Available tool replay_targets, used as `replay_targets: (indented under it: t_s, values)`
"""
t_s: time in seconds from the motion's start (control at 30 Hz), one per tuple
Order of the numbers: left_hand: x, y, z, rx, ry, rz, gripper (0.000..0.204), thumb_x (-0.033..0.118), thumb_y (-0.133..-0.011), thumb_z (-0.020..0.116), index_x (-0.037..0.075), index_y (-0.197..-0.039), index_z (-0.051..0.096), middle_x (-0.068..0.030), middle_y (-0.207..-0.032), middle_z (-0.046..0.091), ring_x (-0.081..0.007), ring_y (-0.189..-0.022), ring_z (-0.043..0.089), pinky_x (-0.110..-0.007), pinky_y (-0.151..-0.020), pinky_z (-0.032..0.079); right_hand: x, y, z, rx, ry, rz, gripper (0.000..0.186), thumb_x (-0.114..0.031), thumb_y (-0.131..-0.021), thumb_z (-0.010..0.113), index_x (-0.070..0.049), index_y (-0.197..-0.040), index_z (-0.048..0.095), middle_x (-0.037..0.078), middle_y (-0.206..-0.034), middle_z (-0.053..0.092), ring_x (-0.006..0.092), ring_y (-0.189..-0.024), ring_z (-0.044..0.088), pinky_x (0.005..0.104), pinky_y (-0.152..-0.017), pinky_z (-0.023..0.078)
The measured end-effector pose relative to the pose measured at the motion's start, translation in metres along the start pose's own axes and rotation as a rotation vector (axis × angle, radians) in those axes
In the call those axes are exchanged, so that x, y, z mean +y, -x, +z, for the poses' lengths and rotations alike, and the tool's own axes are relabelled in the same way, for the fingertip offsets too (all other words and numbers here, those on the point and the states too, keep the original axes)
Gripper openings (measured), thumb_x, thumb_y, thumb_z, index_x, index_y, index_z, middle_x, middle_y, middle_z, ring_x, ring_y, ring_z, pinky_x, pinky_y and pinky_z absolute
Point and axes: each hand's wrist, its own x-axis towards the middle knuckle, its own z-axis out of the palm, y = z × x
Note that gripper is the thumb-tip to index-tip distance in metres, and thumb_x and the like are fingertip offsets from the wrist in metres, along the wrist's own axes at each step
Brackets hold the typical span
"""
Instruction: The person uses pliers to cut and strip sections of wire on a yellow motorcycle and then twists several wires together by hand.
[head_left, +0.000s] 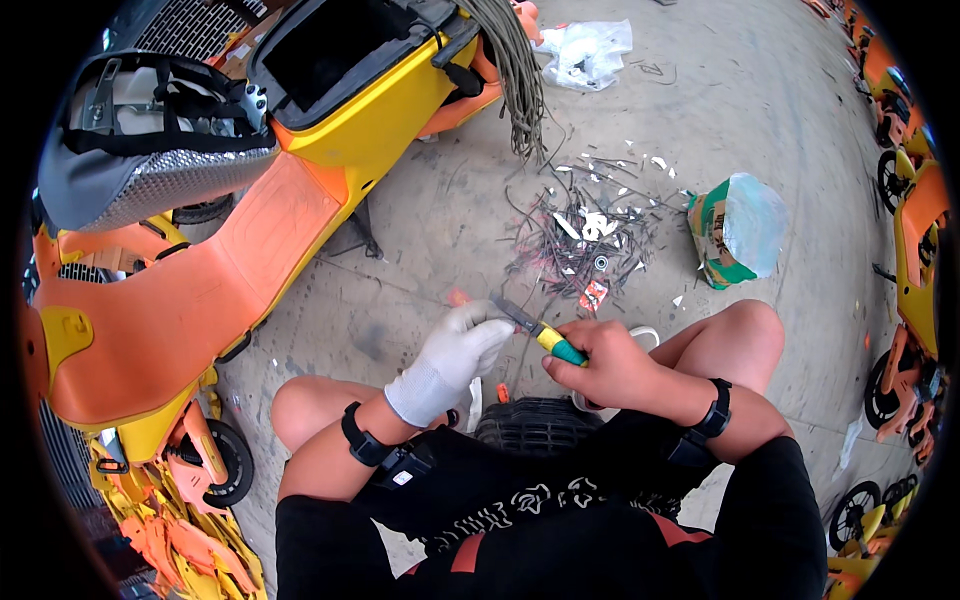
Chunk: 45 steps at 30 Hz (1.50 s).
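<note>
My right hand (620,365), bare, is closed round the yellow and green handle of a knife (552,340). Its dark blade points up and to the left, reaching the fingertips of my left hand (462,350). That hand wears a white knit glove, and its thumb and fingers are pinched together beside the blade. Whatever they pinch is too small or hidden to make out. Below both hands, between my legs, is a black tyre (535,425). Ahead on the floor lies a heap of dark wire scraps (560,240) mixed with white bits.
A yellow and orange scooter (290,200) stands on the left, with a bundle of cables (510,75) hanging from it. Right of the scraps is an open green and brown sack (712,240). A white plastic bag (595,50) lies farther off. More scooters (915,240) line the right side.
</note>
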Motion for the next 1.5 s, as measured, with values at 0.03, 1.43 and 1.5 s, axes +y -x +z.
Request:
replay_targets:
  t_s: [0.03,1.43,1.5]
  values:
    - [-0.001,0.0,-0.001,-0.017,0.079,-0.009,0.016,0.012,-0.095,0.055,-0.001,-0.099,0.062,0.0068,-0.06,0.04,-0.0036,-0.046,0.035,-0.021,-0.044,0.026,-0.002,0.0,-0.001,-0.028,-0.036,0.046,0.024,-0.02,-0.088,0.069,0.004,-0.086,0.066,0.011,-0.071,0.062,0.0188,-0.064,0.058,0.0339,-0.059,0.047]
    - [-0.004,0.012,-0.004,-0.186,0.349,0.136,0.01,0.008,-0.096,0.054,0.0,-0.097,0.061,0.004,-0.057,0.042,-0.0056,-0.042,0.028,-0.024,-0.044,0.023,0.013,-0.002,-0.014,-0.558,-1.443,0.312,0.035,-0.015,-0.1,0.05,0.014,-0.119,0.054,0.025,-0.128,0.059,0.0358,-0.109,0.065,0.0443,-0.091,0.054]
    - [-0.006,0.01,-0.009,-0.254,0.353,0.155,0.012,0.009,-0.096,0.055,0.0,-0.099,0.061,0.0041,-0.06,0.044,-0.005,-0.044,0.03,-0.024,-0.044,0.025,0.01,-0.002,-0.016,-0.568,-1.428,0.298,0.034,-0.015,-0.1,0.051,0.013,-0.119,0.055,0.025,-0.132,0.056,0.0364,-0.114,0.062,0.0446,-0.094,0.053]
